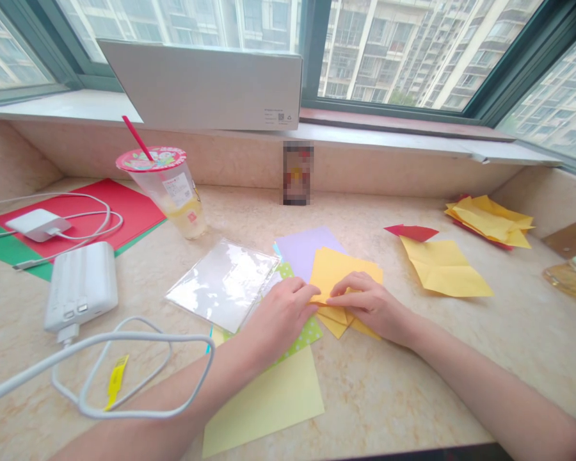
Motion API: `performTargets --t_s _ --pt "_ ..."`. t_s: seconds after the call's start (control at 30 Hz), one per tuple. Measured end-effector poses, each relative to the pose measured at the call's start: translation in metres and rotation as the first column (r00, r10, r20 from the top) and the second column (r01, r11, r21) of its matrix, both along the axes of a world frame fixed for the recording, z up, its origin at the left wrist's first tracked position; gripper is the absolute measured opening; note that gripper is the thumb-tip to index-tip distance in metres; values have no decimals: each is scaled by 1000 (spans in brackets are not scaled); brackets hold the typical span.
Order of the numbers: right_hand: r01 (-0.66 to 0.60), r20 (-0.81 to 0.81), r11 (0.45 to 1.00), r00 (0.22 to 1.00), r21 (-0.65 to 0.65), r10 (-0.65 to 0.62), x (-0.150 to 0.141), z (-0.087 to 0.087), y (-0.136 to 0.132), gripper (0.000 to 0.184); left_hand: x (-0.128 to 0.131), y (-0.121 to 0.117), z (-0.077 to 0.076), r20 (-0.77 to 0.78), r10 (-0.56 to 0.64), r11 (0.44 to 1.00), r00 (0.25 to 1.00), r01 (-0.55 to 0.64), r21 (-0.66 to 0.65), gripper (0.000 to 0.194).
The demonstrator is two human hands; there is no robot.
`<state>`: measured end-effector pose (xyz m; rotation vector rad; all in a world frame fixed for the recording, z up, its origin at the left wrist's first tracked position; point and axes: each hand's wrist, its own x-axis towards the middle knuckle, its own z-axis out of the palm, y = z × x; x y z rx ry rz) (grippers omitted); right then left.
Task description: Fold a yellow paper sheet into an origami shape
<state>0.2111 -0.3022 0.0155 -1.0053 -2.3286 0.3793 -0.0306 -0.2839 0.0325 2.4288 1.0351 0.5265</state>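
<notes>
My left hand and my right hand meet over a yellow-orange sheet of paper on the marble counter. Both hands pinch and press a fold at the sheet's near edge, fingertips almost touching. Under that sheet lie a lilac sheet and a green dotted sheet. A pale yellow sheet sits under my left forearm. A clear plastic sleeve lies just left of my left hand.
A lidded plastic cup with a red straw stands at the back left. A white power bank, cables, a charger on red paper, a yellow folded sheet, a red scrap and a yellow pile surround the work.
</notes>
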Motion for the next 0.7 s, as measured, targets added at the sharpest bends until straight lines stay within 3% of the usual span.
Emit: performTargets --t_s 0.23,0.4,0.57,0.7 --pt "226 -124 954 960 -198 -253 -2 5 -1 15 1 1 -3 -2 -31 1000 1000 31 1 11" --pt "331 -149 926 921 -183 -359 -10 17 -12 11 2 2 -2 -35 -20 999 999 21 28 10" --pt "271 23 918 961 -289 -276 -12 19 -21 14 1 -1 -3 -64 -44 996 997 48 69 17" --pt "272 11 927 960 -259 -279 -8 13 -14 27 1 -11 0 -69 -125 988 990 131 86 13"
